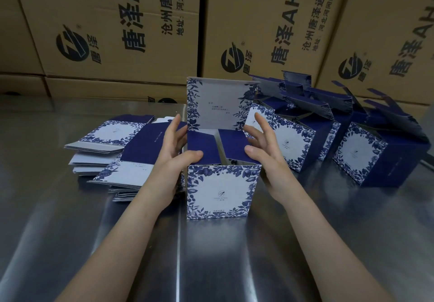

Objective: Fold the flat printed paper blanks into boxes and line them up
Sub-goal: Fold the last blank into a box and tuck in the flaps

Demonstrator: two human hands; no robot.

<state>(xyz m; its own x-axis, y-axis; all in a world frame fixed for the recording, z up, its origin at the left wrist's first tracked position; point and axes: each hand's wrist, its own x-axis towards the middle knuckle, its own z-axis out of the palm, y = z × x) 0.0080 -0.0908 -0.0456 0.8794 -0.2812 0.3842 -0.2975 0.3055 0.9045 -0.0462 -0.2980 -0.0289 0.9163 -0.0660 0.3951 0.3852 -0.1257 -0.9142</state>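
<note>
While looking down, noted blue-and-white floral paper box [220, 193] upright at centre of steel table [317, 243], lid [218, 104] raised. Observed left hand [175, 158] at 9 o'clock, right hand [265, 153] at 3, fingers [175, 125] splayed, thumbs pressing its navy flaps [206, 144].

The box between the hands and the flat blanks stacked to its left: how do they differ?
The box stands upright with volume; the flat blanks lie collapsed in a loose stack. The box has its lid raised and side flaps showing; the flat blanks are unopened. Both share the blue-and-white leaf print.
</note>
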